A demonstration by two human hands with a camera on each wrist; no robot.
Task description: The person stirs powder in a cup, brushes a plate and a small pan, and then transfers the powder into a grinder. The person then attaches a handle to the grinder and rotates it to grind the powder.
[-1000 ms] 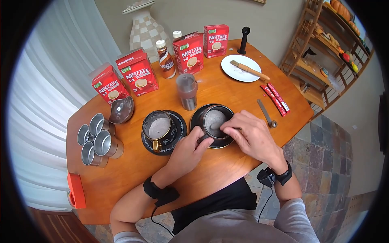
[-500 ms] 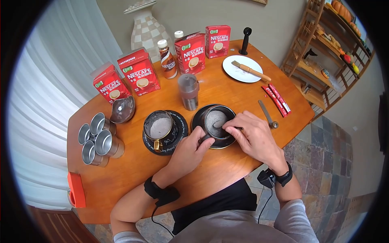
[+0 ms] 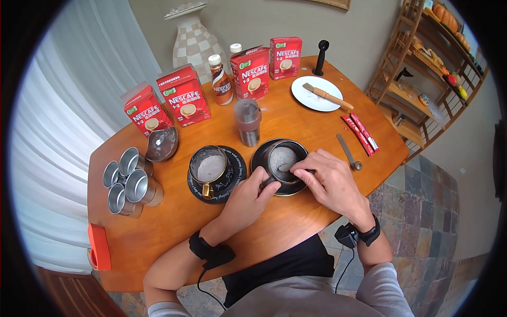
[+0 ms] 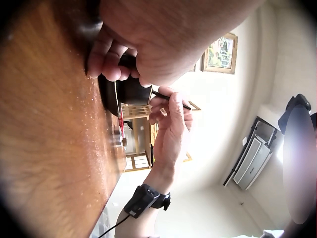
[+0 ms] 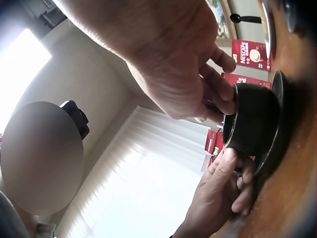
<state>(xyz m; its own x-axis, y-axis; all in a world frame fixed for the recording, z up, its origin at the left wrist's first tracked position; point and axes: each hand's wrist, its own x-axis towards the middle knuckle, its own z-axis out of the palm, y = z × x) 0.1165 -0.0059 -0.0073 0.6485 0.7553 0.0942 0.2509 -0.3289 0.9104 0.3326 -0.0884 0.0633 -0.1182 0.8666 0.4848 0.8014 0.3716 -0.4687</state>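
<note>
A black cup (image 5: 255, 119) with greyish, frothy-looking contents stands on a dark saucer (image 5: 281, 96). My left hand (image 3: 247, 196) grips its handle from the near left. Over the right rim, my right hand (image 3: 334, 180) pinches a thin dark spoon (image 4: 158, 94) whose lower end dips into the contents. Left of them is a second black cup (image 3: 219, 180) with a gold handle and similar contents, on a lettered black saucer (image 3: 241, 166). Behind the cups stands a lidded clear-topped shaker (image 3: 248, 122).
Several metal cups (image 3: 145, 189) and a dark bowl (image 3: 162, 143) are at left. Red Nescafe boxes (image 3: 185, 100) and bottles (image 3: 221, 84) line the back. At right lie a white plate (image 3: 309, 100) with a brush (image 3: 327, 96), red sachets (image 3: 362, 134) and a measuring spoon (image 3: 348, 152).
The spoon's lower end has shifted slightly inside the cup, stirring the contents. Both hands keep their hold, and the whole head view has tilted a little.
</note>
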